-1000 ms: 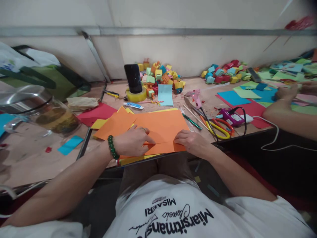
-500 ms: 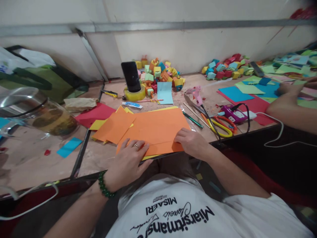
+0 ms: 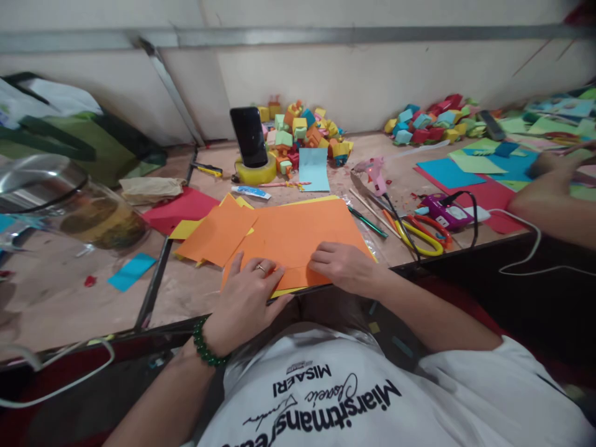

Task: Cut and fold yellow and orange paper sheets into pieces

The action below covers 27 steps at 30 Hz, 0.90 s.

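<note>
A large sheet of orange paper (image 3: 302, 230) lies at the table's front edge over yellow paper (image 3: 287, 292). Its near edge shows a strip with a line across it, apparently a fold. My left hand (image 3: 244, 288), wearing a ring and a green bead bracelet, rests spread on the near left part of the sheet. On the near strip, my right hand (image 3: 342, 266) presses with fingers together and curled; its thumb is hidden. Smaller orange pieces (image 3: 216, 230) overlap the sheet's left side.
Behind stand a phone (image 3: 249, 136) on a tape roll (image 3: 256, 171) and piled paper cubes (image 3: 298, 133). To the right lie a pink glue gun (image 3: 376, 177), a pen (image 3: 367, 221), scissors (image 3: 421, 239) and a purple power adapter (image 3: 444, 212). A glass jug (image 3: 93, 214) stands left. Another person's arm (image 3: 549, 195) reaches in.
My right hand has slid left along the near strip of the orange paper, closer to my left hand. My left hand stays on the sheet. The view has shifted slightly.
</note>
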### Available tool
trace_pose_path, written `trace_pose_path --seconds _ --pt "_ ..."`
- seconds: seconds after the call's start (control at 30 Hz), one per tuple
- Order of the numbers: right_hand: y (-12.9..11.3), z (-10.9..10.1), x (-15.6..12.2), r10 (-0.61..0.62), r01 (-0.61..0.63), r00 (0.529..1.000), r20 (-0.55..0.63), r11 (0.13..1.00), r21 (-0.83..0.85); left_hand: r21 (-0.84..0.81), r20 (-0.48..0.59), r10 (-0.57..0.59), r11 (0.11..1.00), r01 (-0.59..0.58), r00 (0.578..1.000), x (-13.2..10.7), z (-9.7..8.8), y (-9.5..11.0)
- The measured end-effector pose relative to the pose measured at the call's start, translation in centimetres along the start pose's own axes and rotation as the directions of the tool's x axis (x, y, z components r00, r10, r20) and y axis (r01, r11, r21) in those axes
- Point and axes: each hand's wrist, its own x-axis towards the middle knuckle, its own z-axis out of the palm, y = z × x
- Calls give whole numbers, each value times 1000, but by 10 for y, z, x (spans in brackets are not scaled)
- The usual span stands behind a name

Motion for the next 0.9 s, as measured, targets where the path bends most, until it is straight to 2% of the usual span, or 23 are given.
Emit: trace_pose_path --seconds 0.2,0.4,0.53,0.6,0.67,0.8,0.9 --pt "10 -8 -43 108 -106 992 -64 994 40 -2 -16 -2 1000 2 1000 -3 4 -2" --pt "9 0 -58 160 -156 968 -192 987 36 -7 -52 -19 1000 19 998 -14 7 -3" --pt "1 -10 -50 236 -235 960 -150 972 25 18 -114 -49 999 51 992 -21 14 -7" --pt "-7 -17 -36 272 -275 953 -130 961 -8 31 -125 -56 998 60 991 -18 17 -6" --pt "-17 -20 -19 258 -265 955 -146 964 -28 36 -104 -32 999 36 994 -9 19 -1" --pt "-24 -4 2 142 -142 981 -132 990 8 56 -50 18 998 -15 999 6 12 12" --pt "-14 11 -11 170 -163 980 -108 984 67 94 -67 -17 995 23 998 2 5 13"
